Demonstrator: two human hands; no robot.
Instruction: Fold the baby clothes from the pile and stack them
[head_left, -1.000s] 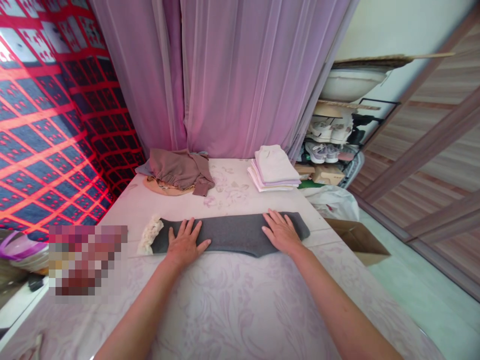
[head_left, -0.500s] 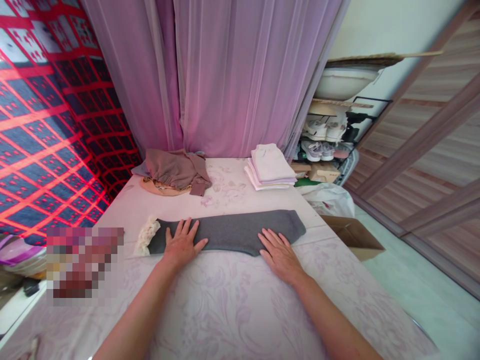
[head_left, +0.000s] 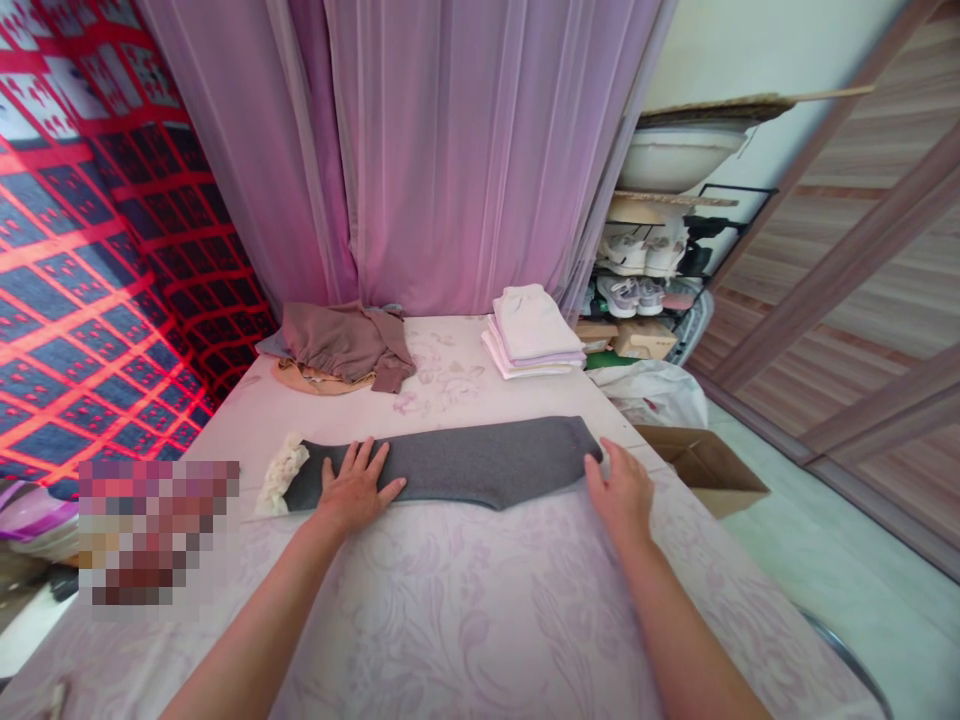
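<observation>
A long strip of folded grey cloth (head_left: 450,465) lies flat across the pale floral bed cover (head_left: 465,610), with a cream lace trim (head_left: 283,475) at its left end. My left hand (head_left: 356,488) rests palm down on the cloth near that trimmed end, fingers spread. My right hand (head_left: 619,495) sits at the cloth's right end, its fingertips on the tip and its palm over the cover. Neither hand grips anything.
Beyond the cloth lie a brown garment (head_left: 345,345) and a stack of folded pale clothes (head_left: 532,335). A cardboard box (head_left: 701,465) and a white plastic bag (head_left: 652,395) stand past the right edge, near a shoe rack (head_left: 637,280). A pixelated patch covers the left side.
My right hand has slid right, off the cloth's middle to its right end. My left hand stays in place on the cloth. The view has shifted slightly.
</observation>
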